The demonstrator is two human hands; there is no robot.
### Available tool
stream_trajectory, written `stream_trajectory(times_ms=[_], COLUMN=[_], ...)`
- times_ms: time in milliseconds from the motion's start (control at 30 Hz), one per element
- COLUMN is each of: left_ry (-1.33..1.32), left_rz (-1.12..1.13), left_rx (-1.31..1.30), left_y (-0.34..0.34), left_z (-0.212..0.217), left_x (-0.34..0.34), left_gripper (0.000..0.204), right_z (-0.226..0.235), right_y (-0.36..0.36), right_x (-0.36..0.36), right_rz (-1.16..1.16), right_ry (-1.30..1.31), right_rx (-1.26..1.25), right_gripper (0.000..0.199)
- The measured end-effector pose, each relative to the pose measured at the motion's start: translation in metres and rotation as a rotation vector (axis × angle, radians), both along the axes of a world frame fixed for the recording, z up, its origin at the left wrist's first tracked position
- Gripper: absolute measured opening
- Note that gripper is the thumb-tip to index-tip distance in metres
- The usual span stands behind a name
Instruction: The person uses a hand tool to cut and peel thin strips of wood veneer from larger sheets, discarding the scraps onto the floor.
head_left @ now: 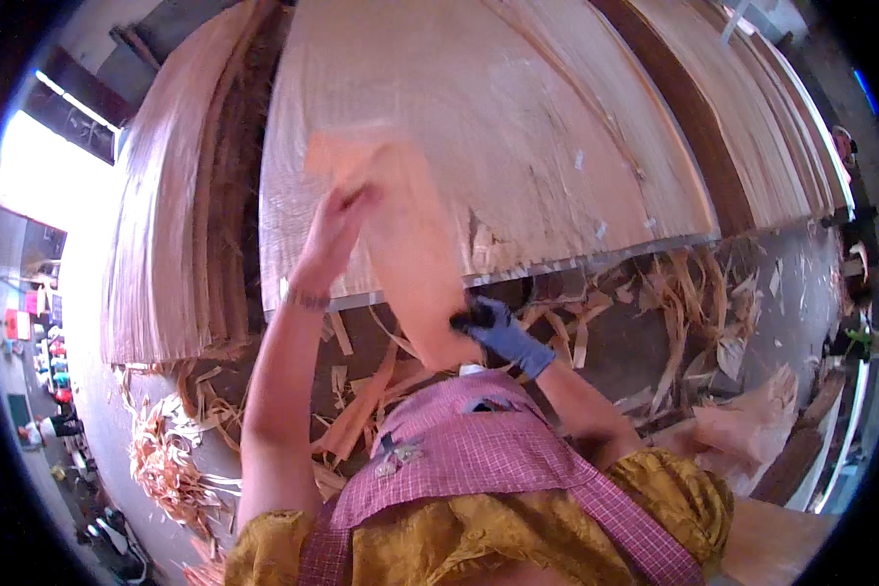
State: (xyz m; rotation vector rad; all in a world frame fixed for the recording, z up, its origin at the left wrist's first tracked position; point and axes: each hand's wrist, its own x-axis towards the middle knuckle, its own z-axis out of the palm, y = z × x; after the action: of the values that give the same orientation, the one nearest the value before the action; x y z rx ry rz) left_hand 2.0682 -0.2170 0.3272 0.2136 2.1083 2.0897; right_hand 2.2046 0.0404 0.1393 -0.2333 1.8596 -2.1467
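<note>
A long orange-tan strip of wood veneer (415, 239) slants over the front edge of a broad pile of pale veneer sheets (439, 88). My bare left hand (340, 230) pinches the strip along its left side, fingers closed and slightly blurred. On my right hand (503, 334) is a blue-grey glove with dark fingertips; it is closed on the strip's right edge near its lower end, just in front of the pile. The lower end of the strip hangs close to my pink checked apron (469, 435).
More veneer stacks stand to the left (161, 215) and right (732, 107), with dark gaps between. Torn wood strips (361, 410) litter the floor by the pile's front edge. A heap of curled shavings (171, 464) lies at lower left, and larger torn sheets (742, 425) at right.
</note>
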Motion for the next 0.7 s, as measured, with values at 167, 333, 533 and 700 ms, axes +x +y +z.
stream_trajectory(times_ms=[167,333,533,700], left_ry=[0.060,-0.210,-0.300,-0.321], left_rz=[-0.096,-0.035,-0.020,-0.149], left_rx=[0.000,-0.159,-0.488,-0.621], left_y=[0.091,0.122,0.124,0.126], left_z=[-0.002,-0.121,-0.203,-0.182], left_x=[-0.126,-0.186,-0.214,-0.220], left_gripper=[0.038,0.036,0.031,0.033], right_z=[0.021,0.049,-0.002,-0.001], right_y=[0.058,0.073,0.079,0.082], right_x=[-0.093,-0.165,-0.210,-0.215], right_rz=[-0.174,-0.196,-0.114,-0.027], right_ry=[-0.034,-0.326,-0.079,-0.129], right_rx=[0.213,0.409,0.819,1.050], right_gripper=[0.029,0.037,0.043,0.049])
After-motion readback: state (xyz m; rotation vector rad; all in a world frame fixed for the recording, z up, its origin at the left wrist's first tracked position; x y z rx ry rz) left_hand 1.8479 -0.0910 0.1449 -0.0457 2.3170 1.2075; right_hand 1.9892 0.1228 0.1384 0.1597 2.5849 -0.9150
